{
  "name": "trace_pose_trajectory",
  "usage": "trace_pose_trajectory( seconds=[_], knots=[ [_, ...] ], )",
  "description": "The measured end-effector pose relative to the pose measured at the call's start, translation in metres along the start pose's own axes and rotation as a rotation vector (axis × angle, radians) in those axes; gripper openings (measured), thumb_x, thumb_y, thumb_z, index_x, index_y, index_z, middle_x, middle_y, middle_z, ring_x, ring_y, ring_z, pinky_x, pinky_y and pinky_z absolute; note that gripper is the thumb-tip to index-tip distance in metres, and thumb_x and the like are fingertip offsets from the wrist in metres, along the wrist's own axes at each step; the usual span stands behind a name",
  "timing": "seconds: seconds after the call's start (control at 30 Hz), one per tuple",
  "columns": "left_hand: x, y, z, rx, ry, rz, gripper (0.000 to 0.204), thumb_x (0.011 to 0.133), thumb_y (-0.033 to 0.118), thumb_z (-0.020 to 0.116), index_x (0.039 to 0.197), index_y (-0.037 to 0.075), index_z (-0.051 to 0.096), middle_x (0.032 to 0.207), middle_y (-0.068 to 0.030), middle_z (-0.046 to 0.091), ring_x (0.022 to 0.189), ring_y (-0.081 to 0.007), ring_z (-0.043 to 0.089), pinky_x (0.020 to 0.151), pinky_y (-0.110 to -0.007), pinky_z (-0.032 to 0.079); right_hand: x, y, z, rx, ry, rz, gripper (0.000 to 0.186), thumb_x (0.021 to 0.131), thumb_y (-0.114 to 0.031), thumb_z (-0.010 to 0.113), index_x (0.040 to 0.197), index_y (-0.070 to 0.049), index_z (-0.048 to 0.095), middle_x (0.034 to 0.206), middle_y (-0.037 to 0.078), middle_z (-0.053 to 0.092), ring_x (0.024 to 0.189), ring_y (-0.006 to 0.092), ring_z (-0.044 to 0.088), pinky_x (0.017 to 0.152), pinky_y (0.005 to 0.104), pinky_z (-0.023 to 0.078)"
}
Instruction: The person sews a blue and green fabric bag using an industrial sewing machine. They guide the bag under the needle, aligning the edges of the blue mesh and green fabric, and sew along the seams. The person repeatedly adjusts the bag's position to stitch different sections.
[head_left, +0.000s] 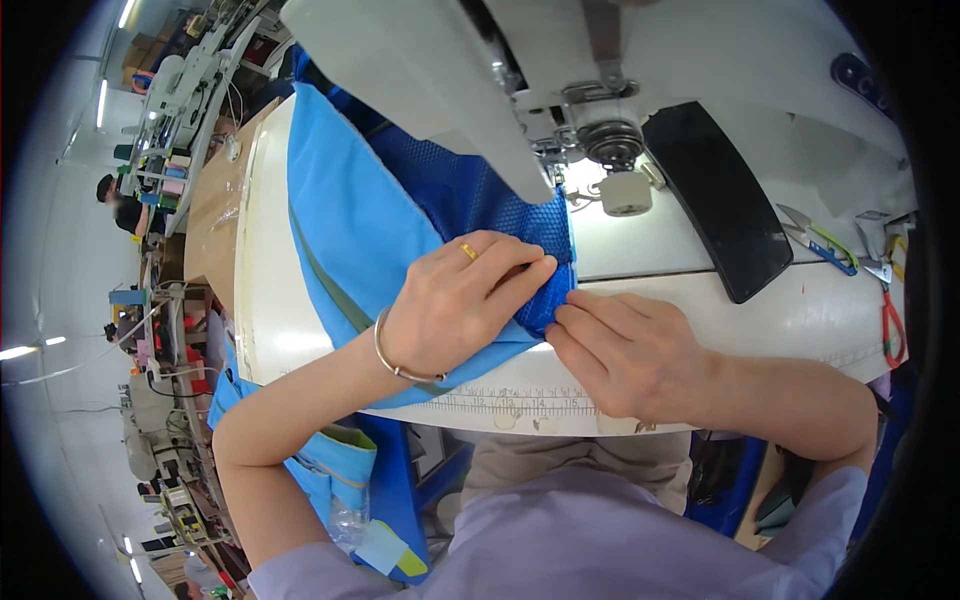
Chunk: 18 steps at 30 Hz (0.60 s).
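Note:
A light blue fabric piece [350,210] with a dark blue mesh panel [490,195] lies on the white sewing table, its edge running under the sewing machine's needle area [560,165]. My left hand [460,300], with a ring and a bracelet, pinches the mesh close to the edge, thumb and fingertips together. Just to its right, my right hand [635,350] grips the edge of the same mesh with its fingertips. Both hands are in front of the needle area. A green strip [330,285] crosses the light blue cloth. The fabric between my fingers is partly hidden.
A black phone [720,205] lies right of the needle. Beyond it are snips [825,245] and red-handled scissors [890,325]. A printed ruler [530,403] runs along the table's front edge. More blue fabric [340,465] hangs below left. Other machines [150,430] and people stand far left.

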<state>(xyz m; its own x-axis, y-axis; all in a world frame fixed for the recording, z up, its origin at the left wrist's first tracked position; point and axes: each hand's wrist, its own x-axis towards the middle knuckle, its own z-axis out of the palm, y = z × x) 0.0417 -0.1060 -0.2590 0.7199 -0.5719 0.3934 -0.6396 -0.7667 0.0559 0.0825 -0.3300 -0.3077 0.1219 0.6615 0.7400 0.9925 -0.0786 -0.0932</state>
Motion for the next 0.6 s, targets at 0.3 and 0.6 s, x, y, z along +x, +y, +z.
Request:
trace_pose_trajectory(
  seconds=[0.3, 0.6],
  knots=[
    [-0.003, -0.011, 0.007, -0.098, 0.068, 0.021, 0.036, 0.07, 0.003, 0.072, 0.105, 0.003, 0.077, 0.1, -0.006, 0.071, 0.086, -0.0234, 0.07, 0.076, -0.036, 0.058, 0.003, -0.002, -0.009, 0.01, -0.112, 0.025, 0.032, 0.068, -0.01, 0.07, 0.096, 0.004, 0.071, 0.101, 0.015, 0.07, 0.097, 0.027, 0.07, 0.075, 0.0318, 0.058],
    [0.006, -0.035, 0.017, -0.069, 0.152, 0.086, 0.021, 0.077, 0.011, 0.069, 0.097, 0.005, 0.074, 0.094, -0.0037, 0.066, 0.087, -0.0201, 0.066, 0.079, -0.033, 0.052, 0.012, 0.008, -0.009, -0.018, -0.179, 0.077, 0.026, 0.079, -0.007, 0.074, 0.102, 0.003, 0.073, 0.109, 0.016, 0.072, 0.103, 0.0276, 0.071, 0.076, 0.0336, 0.058]
  ],
)
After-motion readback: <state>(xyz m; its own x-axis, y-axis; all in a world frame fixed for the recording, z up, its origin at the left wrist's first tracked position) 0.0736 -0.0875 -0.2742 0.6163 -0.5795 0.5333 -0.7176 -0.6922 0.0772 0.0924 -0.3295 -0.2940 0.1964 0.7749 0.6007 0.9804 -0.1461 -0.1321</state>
